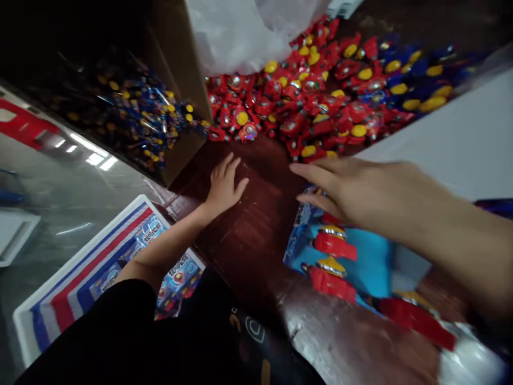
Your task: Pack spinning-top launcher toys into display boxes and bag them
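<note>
My left hand (pixel 223 187) rests over the dark red-brown tabletop (pixel 256 214) with its fingers spread and nothing in it. Farther right, my right hand (pixel 352 187), slightly blurred, reaches over a blue toy package (pixel 372 262). Its thumb and fingers are apart, and I see nothing between them. In the package lie red toy figures (pixel 332 243) with yellow and silver parts; my hand and forearm hide some of it. Beyond both hands spreads a large heap of similar red toys (pixel 296 101) with yellow discs.
Blue toys (pixel 420 75) adjoin the heap at right. A cardboard box (pixel 180 155) at left holds many small blue-and-yellow pieces (pixel 148 117). White plastic (pixel 240 37) lies behind. Below left, a white crate (pixel 24 321) holds striped cloth (pixel 68 299) and printed packages (pixel 180 283).
</note>
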A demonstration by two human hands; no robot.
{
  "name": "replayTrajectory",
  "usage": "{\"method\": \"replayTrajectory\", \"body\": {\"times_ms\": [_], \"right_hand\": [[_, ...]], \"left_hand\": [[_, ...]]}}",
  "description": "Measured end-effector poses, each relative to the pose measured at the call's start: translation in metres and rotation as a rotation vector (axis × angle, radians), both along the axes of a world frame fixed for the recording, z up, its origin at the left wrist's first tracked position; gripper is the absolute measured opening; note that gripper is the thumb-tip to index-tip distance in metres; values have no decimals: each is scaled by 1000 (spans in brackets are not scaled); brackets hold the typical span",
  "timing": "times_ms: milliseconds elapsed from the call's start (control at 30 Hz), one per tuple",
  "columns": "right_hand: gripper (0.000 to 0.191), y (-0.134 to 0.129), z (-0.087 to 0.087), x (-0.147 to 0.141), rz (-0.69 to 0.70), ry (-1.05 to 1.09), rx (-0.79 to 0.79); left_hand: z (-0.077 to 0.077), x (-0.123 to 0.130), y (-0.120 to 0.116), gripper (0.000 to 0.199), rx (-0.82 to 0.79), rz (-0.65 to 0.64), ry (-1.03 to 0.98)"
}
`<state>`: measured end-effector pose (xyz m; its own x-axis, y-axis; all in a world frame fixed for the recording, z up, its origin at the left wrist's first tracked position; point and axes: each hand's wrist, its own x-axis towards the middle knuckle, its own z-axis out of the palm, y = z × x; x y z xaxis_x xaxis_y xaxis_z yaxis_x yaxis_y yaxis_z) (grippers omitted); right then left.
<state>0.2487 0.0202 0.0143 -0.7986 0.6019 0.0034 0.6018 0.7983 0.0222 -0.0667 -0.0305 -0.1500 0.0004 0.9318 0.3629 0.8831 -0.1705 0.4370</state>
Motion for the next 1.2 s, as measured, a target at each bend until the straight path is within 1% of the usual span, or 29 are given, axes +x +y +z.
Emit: {"method": "replayTrajectory", "body": {"times_ms": [33,67,100,133,167,200,233,267,333,400,467,500,567,633,667,700,733,767,833,867,900,933,967,1000,1067,1100,1200], "right_hand": [[61,29,-2,-37,-26,-141,-15],[71,57,-7,-69,-89,-203,-31],[85,83,-14,-96,-202,-237,-59],[91,107,-24,-115,-323,-242,-99],[94,128,-35,-128,-397,-232,-133],[96,146,-47,-135,-459,-226,-159],[95,161,-60,-137,-498,-189,-168],[91,172,-72,-135,-509,-132,-160],[73,188,-94,-127,-506,5,-118],[55,197,-108,-122,-484,156,-86],[43,202,-113,-120,-458,291,-104],[39,204,-110,-119,-449,364,-130],[40,203,-94,-114,-428,465,-203],[37,191,-67,-104,-431,457,-277],[32,180,-51,-99,-451,482,-356],[28,166,-35,-93,-484,540,-472],[28,149,-19,-88,-524,629,-628],[30,129,-6,-83,-561,739,-827],[39,86,13,-76,-581,922,-1223],[45,64,18,-74,-551,954,-1338],[53,41,20,-72,-509,958,-1376],[61,19,20,-69,-467,950,-1339],[64,-1,19,-66,-432,943,-1243],[62,-20,17,-62,-404,944,-1116],[48,-50,13,-48,-349,962,-879],[42,-63,12,-38,-312,976,-794],[29,-93,10,-2,-155,1014,-656]], "left_hand": [[-3,-17,16,67,-66,127,33],[-3,-34,32,68,-126,250,66],[-1,-51,46,69,-173,357,94],[3,-69,59,69,-198,443,114],[8,-86,70,69,-202,517,121],[12,-103,80,68,-190,583,118],[17,-118,88,65,-169,639,110],[20,-132,94,61,-147,698,91],[24,-154,104,50,-121,804,41],[26,-166,109,48,-120,834,7],[28,-168,110,47,-112,797,-7],[29,-165,108,46,-103,758,-7],[33,-152,99,46,-71,661,-29],[36,-132,82,43,-42,535,-69],[37,-119,70,41,-33,453,-104],[39,-105,56,39,-31,352,-162],[40,-89,41,37,-35,234,-244],[43,-73,25,37,-48,109,-346],[50,-40,-7,42,-97,-120,-566],[54,-24,-21,44,-123,-204,-652],[59,-9,-34,45,-146,-258,-709],[64,4,-46,45,-158,-296,-751],[69,15,-55,45,-162,-327,-782],[75,25,-64,44,-162,-357,-809],[86,38,-78,43,-192,-422,-848],[92,44,-84,42,-228,-460,-856],[113,58,-98,38,-368,-593,-826]]}}
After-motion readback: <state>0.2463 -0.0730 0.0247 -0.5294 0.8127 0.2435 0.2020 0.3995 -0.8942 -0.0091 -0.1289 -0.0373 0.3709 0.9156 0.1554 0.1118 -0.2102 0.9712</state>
